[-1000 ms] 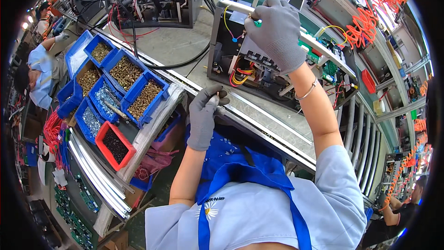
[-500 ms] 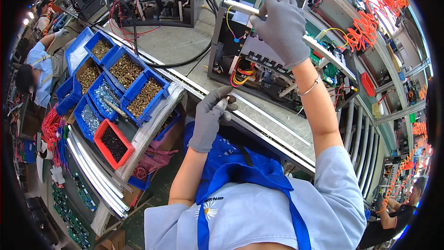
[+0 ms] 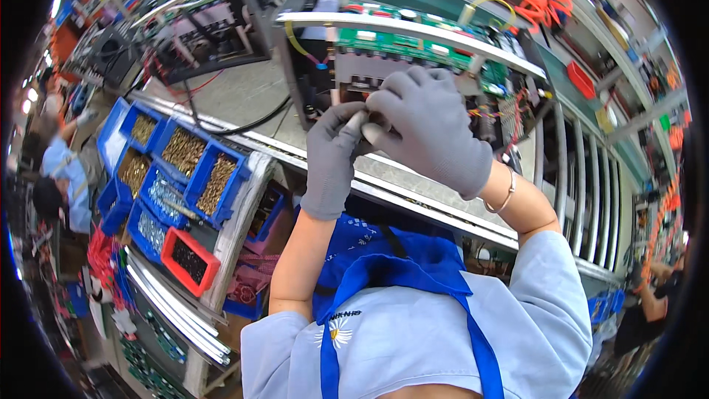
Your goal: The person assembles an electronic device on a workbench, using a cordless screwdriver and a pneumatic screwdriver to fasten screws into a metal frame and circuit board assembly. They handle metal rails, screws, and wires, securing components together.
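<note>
My left hand (image 3: pixel 330 159), in a grey glove, is closed in a pinch in front of the open machine casing. My right hand (image 3: pixel 432 129), gloved alike, meets it there, its thumb and fingers drawn together at the left fingertips. Whatever lies between them is hidden or too small to name. Behind the hands stands the dark metal casing (image 3: pixel 296 81) with a green circuit board (image 3: pixel 391 43), wires and a dark ribbed block inside. A light metal bar (image 3: pixel 436 32) runs along its top. A yellow wire (image 3: pixel 301 46) with a blue connector hangs at its left.
Blue bins (image 3: pixel 209 213) of brass-coloured and silvery small fasteners sit at the left, beside a red bin (image 3: pixel 210 272) of black ones. White strips (image 3: pixel 177 310) lie below them. A second open casing (image 3: pixel 214 66) stands at the back left. Metal rollers (image 3: pixel 580 185) are at the right.
My right hand has come down from the bar on top of the casing to my left hand. My left hand has risen slightly. The view has shifted, too.
</note>
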Available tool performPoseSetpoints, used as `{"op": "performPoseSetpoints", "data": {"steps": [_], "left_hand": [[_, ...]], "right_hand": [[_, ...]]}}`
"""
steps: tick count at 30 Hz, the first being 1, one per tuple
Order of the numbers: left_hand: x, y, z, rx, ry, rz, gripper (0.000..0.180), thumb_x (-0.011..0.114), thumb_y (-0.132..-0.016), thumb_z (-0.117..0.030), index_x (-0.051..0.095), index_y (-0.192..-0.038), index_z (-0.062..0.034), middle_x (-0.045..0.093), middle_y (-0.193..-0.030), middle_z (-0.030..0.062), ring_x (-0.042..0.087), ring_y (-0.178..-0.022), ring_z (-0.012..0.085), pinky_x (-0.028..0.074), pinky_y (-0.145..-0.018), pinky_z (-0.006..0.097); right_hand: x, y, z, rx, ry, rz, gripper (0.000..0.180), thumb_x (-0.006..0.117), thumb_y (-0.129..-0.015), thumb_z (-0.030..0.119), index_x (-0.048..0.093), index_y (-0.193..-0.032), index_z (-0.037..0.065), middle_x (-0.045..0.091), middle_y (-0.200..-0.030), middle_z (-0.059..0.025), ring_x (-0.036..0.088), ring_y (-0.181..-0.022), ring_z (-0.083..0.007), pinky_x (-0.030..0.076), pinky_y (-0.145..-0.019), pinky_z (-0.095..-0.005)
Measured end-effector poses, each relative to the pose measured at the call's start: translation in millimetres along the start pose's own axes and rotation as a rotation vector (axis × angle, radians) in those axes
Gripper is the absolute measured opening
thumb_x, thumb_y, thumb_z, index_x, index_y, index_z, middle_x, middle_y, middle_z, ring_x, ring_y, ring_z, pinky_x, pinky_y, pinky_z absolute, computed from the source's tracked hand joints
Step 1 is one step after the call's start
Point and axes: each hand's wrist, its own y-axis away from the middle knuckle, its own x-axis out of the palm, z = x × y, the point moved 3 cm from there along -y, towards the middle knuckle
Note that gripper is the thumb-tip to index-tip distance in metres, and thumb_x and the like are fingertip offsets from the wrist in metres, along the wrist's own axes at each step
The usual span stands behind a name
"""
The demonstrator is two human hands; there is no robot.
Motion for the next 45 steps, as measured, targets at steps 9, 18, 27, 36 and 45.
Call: {"op": "performPoseSetpoints", "data": {"steps": [9, 18, 27, 36, 45], "left_hand": [[78.5, -23.0, 4.5, 0.084, -0.221, 0.259, 0.027, 0.051, -0.099, -0.014, 0.061, -0.117, 0.0044, 0.066, -0.102, 0.008, 0.063, -0.093, 0.013, 0.053, -0.083, 0.028], [120.2, -18.6, -13.1, 0.534, -0.786, 0.302, 0.04, 0.054, -0.1, -0.031, 0.055, -0.122, 0.0032, 0.066, -0.093, 0.0163, 0.066, -0.082, 0.0185, 0.052, -0.073, 0.03], [68.7, -70.5, -45.0, 1.293, -1.398, -0.221, 0.067, 0.055, -0.092, -0.053, 0.051, -0.135, -0.0021, 0.049, -0.132, 0.0256, 0.041, -0.127, 0.0435, 0.025, -0.108, 0.053], [42.8, -139.7, -57.8, 1.431, -1.665, -0.176, 0.073, 0.06, -0.081, -0.066, 0.057, -0.131, -0.0137, 0.058, -0.13, 0.0082, 0.046, -0.124, 0.0286, 0.03, -0.104, 0.044], [45.1, -149.1, -55.1, 1.345, -1.61, -0.021, 0.054, 0.061, -0.08, -0.064, 0.07, -0.108, -0.0182, 0.067, -0.101, 0.0032, 0.057, -0.097, 0.0237, 0.038, -0.089, 0.041]], "right_hand": [[-33.7, 50.1, -48.6, 0.197, 0.028, -0.147, 0.015, 0.069, -0.079, 0.026, 0.068, -0.082, 0.011, 0.063, -0.079, -0.0062, 0.063, -0.077, -0.0259, 0.046, -0.07, -0.0395], [-35.7, 58.5, -69.6, 0.344, -0.078, -0.258, 0.025, 0.07, -0.077, 0.013, 0.069, -0.101, 0.006, 0.068, -0.1, -0.0109, 0.064, -0.087, -0.0311, 0.05, -0.076, -0.0399], [-38.7, 41.4, -139.5, 0.235, -0.132, -0.619, 0.02, 0.071, -0.083, 0.013, 0.072, -0.101, 0.005, 0.07, -0.095, -0.0102, 0.067, -0.081, -0.0231, 0.052, -0.076, -0.0312], [-10.4, 41.9, -172.3, 0.411, -0.023, -0.585, 0.022, 0.068, -0.088, 0.024, 0.07, -0.106, 0.012, 0.068, -0.087, -0.0046, 0.065, -0.067, -0.0161, 0.052, -0.063, -0.0277], [-31.4, 46.9, -168.4, 0.284, -0.314, -0.616, 0.02, 0.07, -0.084, 0.019, 0.073, -0.102, 0.011, 0.068, -0.104, -0.0074, 0.066, -0.09, -0.021, 0.052, -0.08, -0.0291]]}}
